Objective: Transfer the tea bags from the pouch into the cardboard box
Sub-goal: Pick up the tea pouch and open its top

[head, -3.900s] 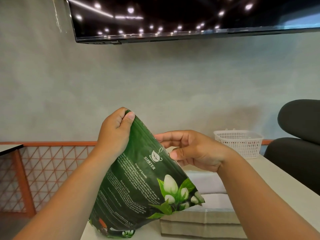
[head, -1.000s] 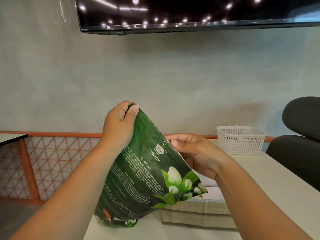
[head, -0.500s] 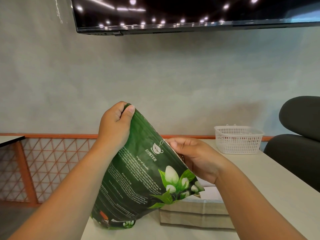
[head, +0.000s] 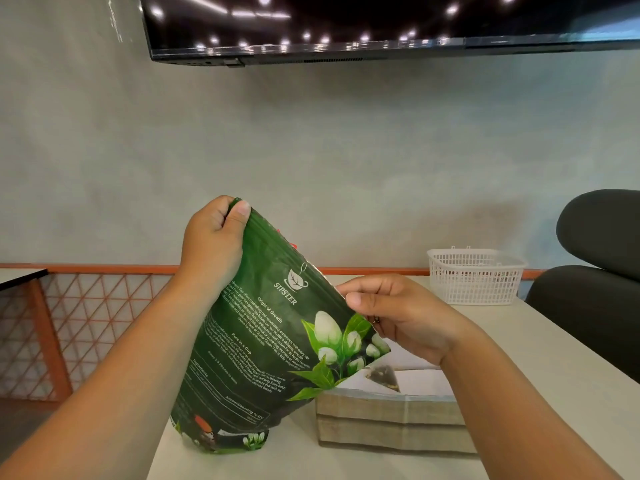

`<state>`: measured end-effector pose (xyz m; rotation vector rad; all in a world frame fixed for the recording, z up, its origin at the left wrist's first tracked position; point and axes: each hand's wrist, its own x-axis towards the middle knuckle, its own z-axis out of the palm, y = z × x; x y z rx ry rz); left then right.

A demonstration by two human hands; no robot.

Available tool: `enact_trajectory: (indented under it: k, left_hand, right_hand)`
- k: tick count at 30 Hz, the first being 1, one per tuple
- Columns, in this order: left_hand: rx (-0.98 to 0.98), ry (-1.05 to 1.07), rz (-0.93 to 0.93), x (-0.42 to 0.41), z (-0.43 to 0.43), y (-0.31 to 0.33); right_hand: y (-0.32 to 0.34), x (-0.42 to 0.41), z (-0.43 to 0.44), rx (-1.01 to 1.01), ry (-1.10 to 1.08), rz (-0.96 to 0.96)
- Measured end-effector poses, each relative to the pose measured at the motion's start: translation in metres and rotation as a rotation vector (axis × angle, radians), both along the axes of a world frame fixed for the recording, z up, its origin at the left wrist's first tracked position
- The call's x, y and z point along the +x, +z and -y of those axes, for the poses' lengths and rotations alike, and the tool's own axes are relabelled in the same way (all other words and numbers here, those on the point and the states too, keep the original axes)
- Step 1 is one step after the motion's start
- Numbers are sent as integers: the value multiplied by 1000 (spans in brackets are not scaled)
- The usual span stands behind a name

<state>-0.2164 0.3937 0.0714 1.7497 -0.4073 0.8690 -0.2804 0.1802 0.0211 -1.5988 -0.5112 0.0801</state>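
Head view. The pouch (head: 263,334) stands tilted on the table (head: 554,368), its base at the near left edge and its upper side leaning over the cardboard box (head: 391,420).

The left hand (head: 214,244) has fingers and thumb curled tight round the pouch's top corner. The right hand (head: 401,317) pinches the pouch's right edge between thumb and curled fingers, just above the box.

One pyramid tea bag (head: 382,377) shows below the pouch's lower corner, within the box's open top. Whether it is lying there or falling cannot be told.

Judgement: the transfer is at an early stage. One bag is accounted for, and what remains in the pouch is hidden.

Also present: a white basket (head: 474,275) at the far end, a dark chair (head: 595,278) and a wall screen (head: 381,22).
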Motion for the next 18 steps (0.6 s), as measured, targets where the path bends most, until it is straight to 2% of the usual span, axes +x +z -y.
enact_trajectory:
  k: [13, 18]
  left_hand:
    - [34, 47, -10, -1, 1, 0]
    - [59, 96, -9, -1, -2, 1]
  right_hand:
    - [-6, 0, 13, -38, 28, -42]
    - [-11, 1, 12, -110, 18, -49]
